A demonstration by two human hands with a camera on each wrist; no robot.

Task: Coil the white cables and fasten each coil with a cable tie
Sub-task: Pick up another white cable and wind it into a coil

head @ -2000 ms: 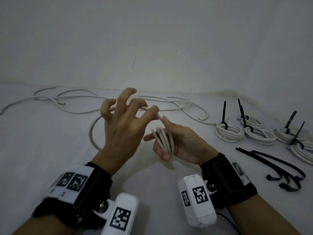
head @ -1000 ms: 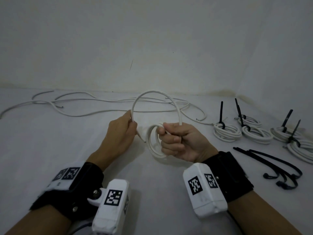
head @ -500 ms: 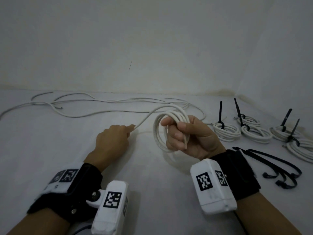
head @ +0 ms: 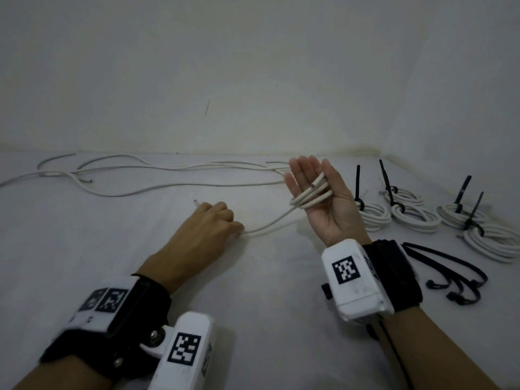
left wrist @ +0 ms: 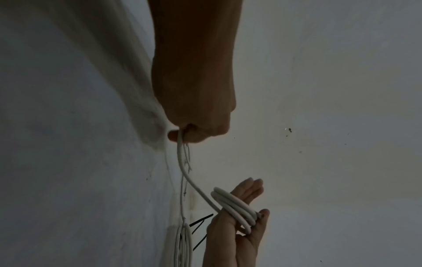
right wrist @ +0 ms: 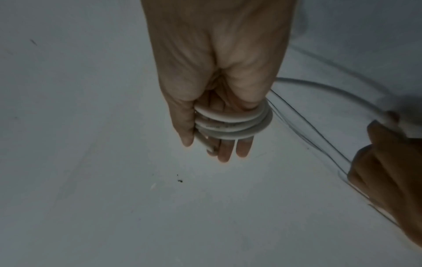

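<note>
Three loops: cable (head: pixel 311 196) is wrapping the flat, palm-up right hand (head: pixel 323 198).
Left hand (head: pixel 206 225): is pinching the cable's free stretch.

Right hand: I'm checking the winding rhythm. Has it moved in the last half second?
Yes. The right hand has opened palm-up and shifted right, nearer the nearest tied coil, loops around its fingers.

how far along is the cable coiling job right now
Done: four tied coils lie at the right, each with a black tie. In hand: a few loops of the current cable sit around the flat right hand, while the left hand grips the tail. Left: finish and tie this coil, then the loose cables behind. Spare ties wait at the right.
</note>
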